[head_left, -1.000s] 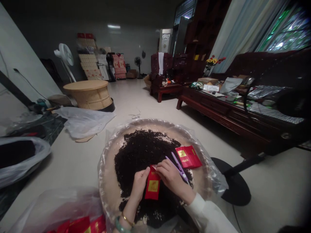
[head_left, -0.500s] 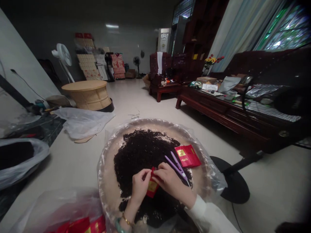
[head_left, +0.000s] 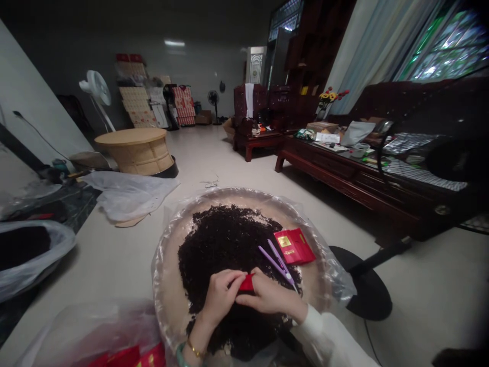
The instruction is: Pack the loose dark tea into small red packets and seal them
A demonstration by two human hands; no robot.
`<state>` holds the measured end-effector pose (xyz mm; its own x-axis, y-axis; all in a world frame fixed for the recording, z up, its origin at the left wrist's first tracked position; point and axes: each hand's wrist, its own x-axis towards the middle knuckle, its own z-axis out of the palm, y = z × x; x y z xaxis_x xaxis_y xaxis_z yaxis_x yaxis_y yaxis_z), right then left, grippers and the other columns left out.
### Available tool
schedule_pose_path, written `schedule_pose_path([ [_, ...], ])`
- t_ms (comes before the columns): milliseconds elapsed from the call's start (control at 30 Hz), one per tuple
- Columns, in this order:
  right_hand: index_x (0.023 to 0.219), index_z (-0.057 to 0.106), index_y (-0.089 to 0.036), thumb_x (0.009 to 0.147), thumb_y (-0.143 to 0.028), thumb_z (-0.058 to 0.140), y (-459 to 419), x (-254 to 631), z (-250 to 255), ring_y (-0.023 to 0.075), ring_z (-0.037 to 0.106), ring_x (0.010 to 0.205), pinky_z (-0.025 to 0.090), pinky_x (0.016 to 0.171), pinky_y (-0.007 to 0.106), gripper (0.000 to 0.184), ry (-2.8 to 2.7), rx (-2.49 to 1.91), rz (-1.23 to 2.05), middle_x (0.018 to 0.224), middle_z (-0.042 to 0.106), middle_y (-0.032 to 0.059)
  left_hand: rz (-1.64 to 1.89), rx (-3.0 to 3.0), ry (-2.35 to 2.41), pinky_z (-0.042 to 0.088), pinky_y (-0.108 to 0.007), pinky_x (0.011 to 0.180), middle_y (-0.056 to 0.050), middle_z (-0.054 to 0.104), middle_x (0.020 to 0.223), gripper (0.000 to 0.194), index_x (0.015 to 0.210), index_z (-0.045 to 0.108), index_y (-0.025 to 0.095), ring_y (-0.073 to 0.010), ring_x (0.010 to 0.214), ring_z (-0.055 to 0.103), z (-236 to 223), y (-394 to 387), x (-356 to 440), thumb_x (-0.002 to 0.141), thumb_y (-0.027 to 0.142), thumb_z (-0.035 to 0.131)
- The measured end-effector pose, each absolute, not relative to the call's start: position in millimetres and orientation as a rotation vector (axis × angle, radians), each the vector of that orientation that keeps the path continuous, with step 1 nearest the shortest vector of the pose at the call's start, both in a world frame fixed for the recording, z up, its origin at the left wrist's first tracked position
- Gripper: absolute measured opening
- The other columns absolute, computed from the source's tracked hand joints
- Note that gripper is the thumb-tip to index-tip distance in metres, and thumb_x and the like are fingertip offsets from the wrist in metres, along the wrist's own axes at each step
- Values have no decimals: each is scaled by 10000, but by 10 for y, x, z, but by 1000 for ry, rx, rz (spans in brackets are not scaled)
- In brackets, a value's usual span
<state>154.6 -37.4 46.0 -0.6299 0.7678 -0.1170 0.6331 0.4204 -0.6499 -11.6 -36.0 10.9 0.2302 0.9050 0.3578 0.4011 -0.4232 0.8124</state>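
Between my two hands is a small red packet [head_left: 246,283], mostly covered by the fingers. My left hand [head_left: 222,294] pinches its left side, and my right hand [head_left: 267,293] grips it from the right. Below them spreads a heap of dark, loose, dried leaf-like material [head_left: 219,244] in a wide round tray [head_left: 165,285] lined with clear plastic. Right of the heap lies a purple tong-shaped tool [head_left: 280,266], its two arms apart. Beside it a stack of red packets with gold labels [head_left: 295,246] rests at the tray's right side.
A clear bag with red packets [head_left: 126,354] sits at lower left. Farther left is a plastic-lined container of dark material [head_left: 26,244]. A black fan stand [head_left: 362,285] is close on the right, near a long wooden table [head_left: 336,173]. A round woven drum [head_left: 137,150] stands behind.
The red packet has gone from hanging upright with its gold label showing to being tilted and largely covered. My right hand has wrapped farther round it, and both hands sit slightly lower.
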Motion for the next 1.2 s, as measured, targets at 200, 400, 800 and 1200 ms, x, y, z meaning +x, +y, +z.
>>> schedule_pose_path([
  [200, 909, 659, -176, 950, -355, 376, -417, 1553, 390, 182, 501, 830, 413, 827, 313, 337, -2449, -1282, 1182, 840, 625, 40, 854, 2065, 1159, 502, -209, 649, -7, 753, 743, 236, 768, 739, 219, -147, 677, 688, 188, -314, -195, 862, 218, 522],
  [400, 1016, 662, -157, 906, -614, 326, -314, 1625, 196, 211, 545, 887, 428, 891, 381, 578, -2085, -1180, 1536, 932, 659, 65, 1019, 2132, 1186, 539, -251, 710, -22, 755, 812, 221, 821, 728, 223, -159, 739, 695, 178, -205, -253, 886, 246, 518],
  [800, 838, 670, -164, 854, -719, 311, -108, 1644, 228, 177, 568, 786, 434, 926, 401, 661, -1703, -1058, 1678, 779, 651, 33, 945, 2714, 1418, 328, -566, 1026, -127, 597, 1288, 642, 1346, 461, 182, -348, 1234, 451, -61, -363, -161, 744, 204, 679],
  [1200, 1018, 638, -160, 891, -530, 417, -15, 1997, -48, 252, 633, 970, 469, 914, 455, 449, -1553, -1366, 1143, 1019, 683, 112, 1175, 2363, 1451, 525, -405, 841, -81, 673, 1112, 536, 1204, 556, 179, -248, 955, 585, -215, -259, -205, 682, 72, 615],
])
